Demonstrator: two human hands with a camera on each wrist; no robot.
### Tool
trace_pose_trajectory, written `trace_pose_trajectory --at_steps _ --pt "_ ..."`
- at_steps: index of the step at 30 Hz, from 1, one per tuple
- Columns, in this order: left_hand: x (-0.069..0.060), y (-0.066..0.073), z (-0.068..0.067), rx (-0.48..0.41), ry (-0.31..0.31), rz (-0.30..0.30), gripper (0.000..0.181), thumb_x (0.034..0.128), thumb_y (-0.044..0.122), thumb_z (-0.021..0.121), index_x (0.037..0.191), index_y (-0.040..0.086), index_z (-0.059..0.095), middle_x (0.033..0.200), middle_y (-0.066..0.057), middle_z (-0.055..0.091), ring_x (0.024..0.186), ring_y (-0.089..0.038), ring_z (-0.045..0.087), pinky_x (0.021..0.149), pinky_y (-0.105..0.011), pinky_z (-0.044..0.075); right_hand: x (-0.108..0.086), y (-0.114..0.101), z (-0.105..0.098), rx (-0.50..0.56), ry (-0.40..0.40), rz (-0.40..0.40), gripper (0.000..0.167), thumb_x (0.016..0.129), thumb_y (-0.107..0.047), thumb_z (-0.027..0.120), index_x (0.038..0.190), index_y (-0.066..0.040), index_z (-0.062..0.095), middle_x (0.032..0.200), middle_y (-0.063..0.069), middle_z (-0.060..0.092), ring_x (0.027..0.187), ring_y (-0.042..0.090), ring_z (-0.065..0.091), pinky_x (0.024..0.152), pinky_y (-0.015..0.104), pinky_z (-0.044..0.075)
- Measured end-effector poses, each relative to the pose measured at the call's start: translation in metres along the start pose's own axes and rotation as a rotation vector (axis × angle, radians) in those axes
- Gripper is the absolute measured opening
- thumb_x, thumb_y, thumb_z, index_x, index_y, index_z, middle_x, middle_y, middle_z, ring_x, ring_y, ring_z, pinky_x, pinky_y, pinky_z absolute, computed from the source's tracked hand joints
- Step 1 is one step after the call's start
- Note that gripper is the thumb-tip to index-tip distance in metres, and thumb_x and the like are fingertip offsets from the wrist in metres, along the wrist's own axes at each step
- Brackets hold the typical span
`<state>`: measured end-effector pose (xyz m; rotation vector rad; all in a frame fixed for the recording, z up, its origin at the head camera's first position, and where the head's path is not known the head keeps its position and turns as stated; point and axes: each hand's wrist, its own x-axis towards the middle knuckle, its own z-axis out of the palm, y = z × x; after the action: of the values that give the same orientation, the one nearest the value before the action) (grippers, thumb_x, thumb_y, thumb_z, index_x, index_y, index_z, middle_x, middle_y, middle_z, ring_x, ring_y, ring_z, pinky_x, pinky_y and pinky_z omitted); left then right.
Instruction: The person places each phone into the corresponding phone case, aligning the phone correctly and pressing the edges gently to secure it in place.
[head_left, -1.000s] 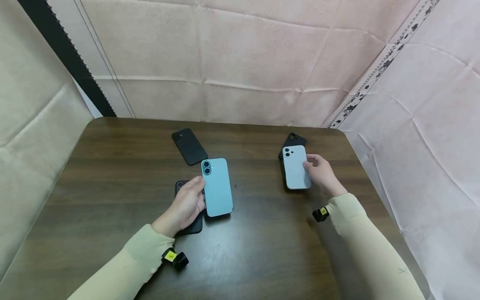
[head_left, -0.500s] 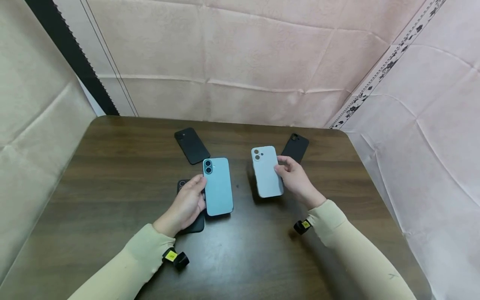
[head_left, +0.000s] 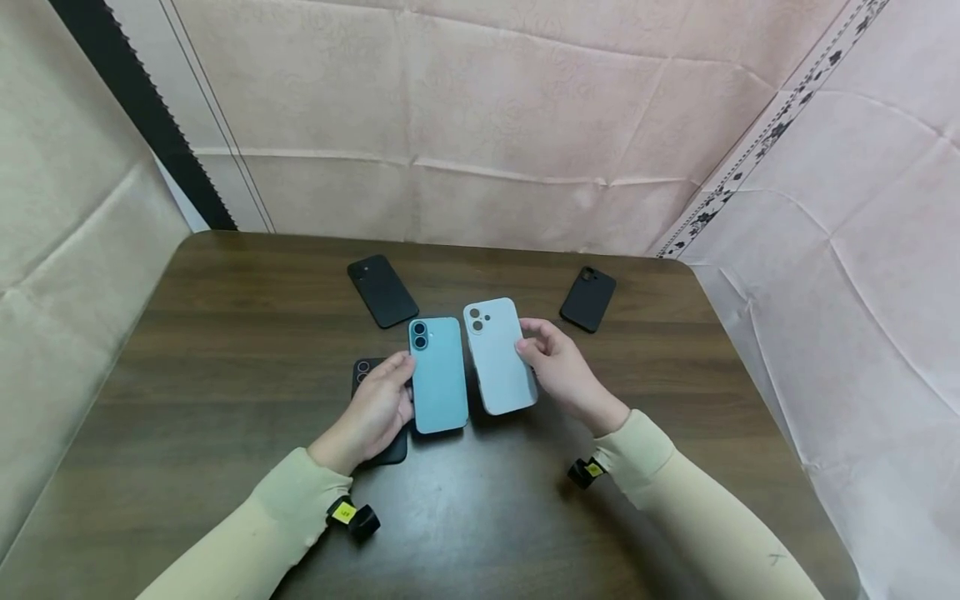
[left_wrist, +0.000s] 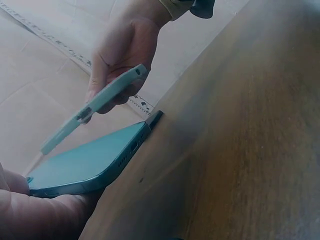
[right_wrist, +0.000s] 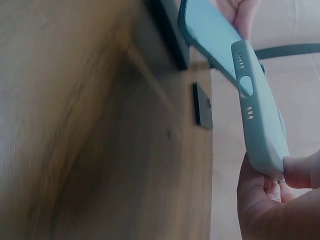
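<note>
My left hand [head_left: 378, 410] grips a teal phone [head_left: 438, 379] by its left edge, with its back and two camera lenses facing up. Just to the right, a pale blue phone case [head_left: 501, 358] is pinched at its right edge between the thumb and fingers of my right hand [head_left: 562, 371]. Cutouts for the port and speaker show along the case's end in the right wrist view. Case and phone are both held above the table, close side by side and slightly tilted to each other. Under my left hand lies a black phone or case [head_left: 390, 454], partly hidden.
On the brown wooden table [head_left: 225, 400] lie a black phone or case [head_left: 382, 292] at the back left and a smaller-looking black one [head_left: 588, 298] at the back right. Pale cloth [head_left: 510, 125] hangs behind the table and along both sides.
My right hand has carried the pale blue case leftward from over the black item at the back right to beside the teal phone. My left hand has hardly moved.
</note>
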<state>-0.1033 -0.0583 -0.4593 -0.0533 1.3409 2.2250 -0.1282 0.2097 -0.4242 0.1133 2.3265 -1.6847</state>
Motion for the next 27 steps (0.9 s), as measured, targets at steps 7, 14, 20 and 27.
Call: trace_pose_trajectory --at_steps 7,14,20,27 --pt "-0.002 -0.001 0.002 0.007 -0.003 -0.013 0.06 0.1078 0.029 0.023 0.153 0.007 -0.009 0.161 -0.01 -0.007 0.146 -0.027 -0.002 0.114 -0.045 0.015 -0.003 -0.001 0.015 -0.017 -0.048 0.016 0.038 0.1 -0.024 0.055 0.137 -0.02 0.048 0.112 0.008 0.065 0.105 0.022 0.057 0.085 0.038 0.049" --pt "-0.003 -0.001 0.003 0.01 -0.015 -0.006 0.059 0.1078 0.029 0.023 0.154 0.007 -0.008 0.161 -0.01 -0.004 0.146 -0.027 -0.001 0.114 -0.045 0.017 -0.015 -0.015 0.026 -0.028 -0.069 0.0 0.035 0.1 -0.018 0.056 0.133 -0.009 0.05 0.104 0.009 0.065 0.101 0.021 0.058 0.088 0.039 0.049" --pt "-0.003 -0.002 0.004 0.003 -0.012 -0.012 0.059 0.1078 0.029 0.023 0.154 0.007 -0.006 0.161 -0.01 -0.003 0.146 -0.026 0.001 0.114 -0.045 0.017 -0.023 -0.022 0.031 -0.045 -0.077 -0.014 0.025 0.1 -0.016 0.056 0.121 -0.002 0.055 0.1 0.01 0.064 0.095 0.022 0.059 0.08 0.037 0.052" --pt "-0.002 -0.002 0.005 0.018 -0.017 -0.027 0.059 0.1076 0.03 0.025 0.155 0.01 -0.005 0.161 -0.008 -0.001 0.146 -0.026 0.002 0.114 -0.044 0.018 -0.007 0.002 0.035 -0.034 -0.078 0.004 0.027 0.099 -0.026 0.058 0.119 -0.009 0.055 0.102 0.009 0.063 0.093 0.023 0.057 0.068 0.039 0.054"
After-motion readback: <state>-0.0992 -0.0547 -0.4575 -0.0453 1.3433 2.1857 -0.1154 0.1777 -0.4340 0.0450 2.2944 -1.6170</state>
